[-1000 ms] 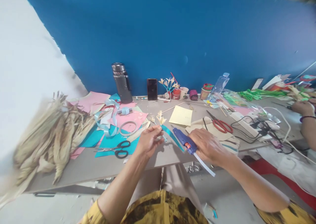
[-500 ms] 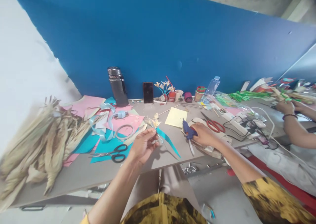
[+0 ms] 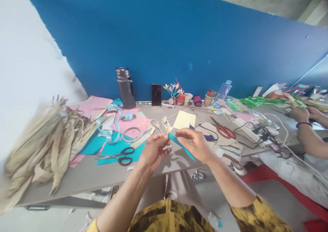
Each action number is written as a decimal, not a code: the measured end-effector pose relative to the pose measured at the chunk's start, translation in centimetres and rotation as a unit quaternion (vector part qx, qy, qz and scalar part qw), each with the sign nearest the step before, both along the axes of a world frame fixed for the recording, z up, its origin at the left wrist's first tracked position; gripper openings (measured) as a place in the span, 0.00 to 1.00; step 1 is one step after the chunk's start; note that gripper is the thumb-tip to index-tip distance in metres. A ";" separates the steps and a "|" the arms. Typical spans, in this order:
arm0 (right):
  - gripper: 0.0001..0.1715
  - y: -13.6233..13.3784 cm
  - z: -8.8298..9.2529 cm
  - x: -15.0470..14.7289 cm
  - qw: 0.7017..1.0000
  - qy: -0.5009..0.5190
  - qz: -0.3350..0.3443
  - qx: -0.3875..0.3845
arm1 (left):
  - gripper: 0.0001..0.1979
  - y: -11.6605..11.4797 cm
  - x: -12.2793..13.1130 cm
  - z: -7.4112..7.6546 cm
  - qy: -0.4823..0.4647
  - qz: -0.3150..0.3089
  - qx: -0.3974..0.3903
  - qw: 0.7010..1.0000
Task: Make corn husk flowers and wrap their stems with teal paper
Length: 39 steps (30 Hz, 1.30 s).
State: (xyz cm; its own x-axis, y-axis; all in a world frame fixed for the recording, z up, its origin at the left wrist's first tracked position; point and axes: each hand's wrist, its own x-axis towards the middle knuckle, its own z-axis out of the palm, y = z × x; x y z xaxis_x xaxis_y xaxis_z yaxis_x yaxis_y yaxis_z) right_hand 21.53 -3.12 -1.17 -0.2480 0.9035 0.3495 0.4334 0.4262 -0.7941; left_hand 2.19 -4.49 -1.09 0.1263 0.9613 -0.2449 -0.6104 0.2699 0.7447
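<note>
My left hand (image 3: 156,150) pinches a small cream-coloured flower (image 3: 167,128) just under its petals, thumb against fingertips. From that pinch a turquoise paper strip (image 3: 188,150) slants down to the right. My right hand (image 3: 196,144) is at the strip's upper part, fingers stretched out and apart from the thumb; whether the fingertips touch the paper I cannot tell. Behind this hand lies a blue glue gun (image 3: 208,137) on a folded cloth (image 3: 228,146), mostly hidden. Black-handled scissors (image 3: 126,156) rest on turquoise paper (image 3: 107,157) left of my left hand.
Dried corn husks (image 3: 55,140) pile up at the left. A dark flask (image 3: 125,88), a phone (image 3: 156,95) and finished flowers (image 3: 173,88) stand along the blue wall. Red-handled scissors (image 3: 225,131) and a power strip (image 3: 244,129) lie right. A co-worker's hands (image 3: 299,114) work far right.
My right hand has let go of the glue gun, now lying on the cloth, and moved left to the turquoise strip. My left hand keeps its pinch on the flower.
</note>
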 end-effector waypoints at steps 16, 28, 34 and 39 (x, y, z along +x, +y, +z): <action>0.10 -2.0 -1.6 -7.4 0.959 0.240 -0.145 -0.037 | 0.06 -0.4 1.1 -2.1 0.329 0.221 0.232 0.888; 0.12 -2.5 -1.1 -7.8 0.940 0.262 -0.219 -0.026 | 0.16 -0.9 1.7 -3.2 0.458 0.290 0.465 0.700; 0.10 -2.8 -0.5 -7.6 0.931 0.286 -0.219 -0.055 | 0.03 -1.5 1.6 -1.7 0.262 0.145 0.246 0.922; 0.10 -2.9 -0.2 -7.5 0.928 0.304 -0.194 -0.096 | 0.08 -1.5 0.8 -0.8 0.212 0.023 0.131 0.968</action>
State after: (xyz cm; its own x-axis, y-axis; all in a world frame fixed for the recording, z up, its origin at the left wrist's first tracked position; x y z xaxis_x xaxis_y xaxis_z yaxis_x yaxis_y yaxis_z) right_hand 14.03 -6.05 -1.34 0.2999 0.9434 0.1419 -0.0271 0.1571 -0.9872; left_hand 3.03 -5.94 -1.93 0.0240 0.9996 -0.0123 -0.2416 0.0177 0.9702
